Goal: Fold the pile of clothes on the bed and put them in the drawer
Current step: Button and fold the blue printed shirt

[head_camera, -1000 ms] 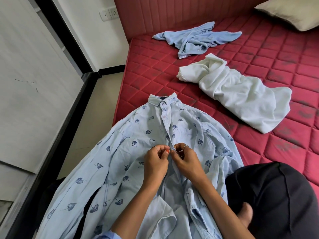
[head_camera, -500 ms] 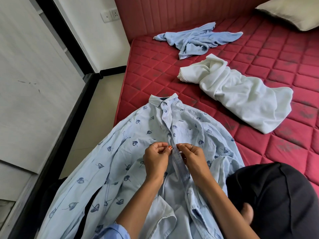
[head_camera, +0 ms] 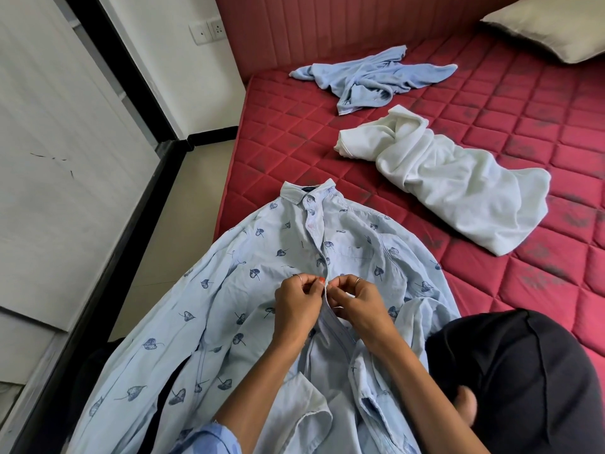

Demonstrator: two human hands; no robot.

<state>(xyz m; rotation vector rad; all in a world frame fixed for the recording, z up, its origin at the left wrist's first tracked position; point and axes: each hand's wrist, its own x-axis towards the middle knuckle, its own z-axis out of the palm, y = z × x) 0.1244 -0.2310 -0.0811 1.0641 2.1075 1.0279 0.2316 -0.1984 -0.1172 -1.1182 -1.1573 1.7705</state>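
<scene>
printed shirt (head_camera: 262, 290) is lying front-up across the near edge of the red mattress (head_camera: 491, 126), collar pointing away toward the headboard, tail and sleeves spilling down over the person's lap and off the bed side. left hand (head_camera: 296, 309) and right hand (head_camera: 358, 303) are both pinching the placket at mid-chest, fingers curled tight round the cloth edges, thumbs nearly touching each other. compared with a second ago the hands are sitting a little further apart and the two front edges are looking drawn together between them, where before the knuckles were bunched over the same spot; half a second ago a strip of placket was showing open just below the hands, and that gap is still visible under the wrists now. so a button at this height is probably going in or just done; cannot tell which, the button itself is hidden by the fingertips. the buttons above it up to the collar are looking closed, lower front is still hanging open.

meaning for the task: this is still prep on the first garment, no folding starting yet. plain blue garment (head_camera: 370, 77) is lying crumpled far up the mattress, white garment (head_camera: 458, 181) is lying bunched between it and the shirt, both untouched and well apart from the hands. pillow (head_camera: 550, 24) is sitting at the far corner. no drawer is showing in this view.
</scene>
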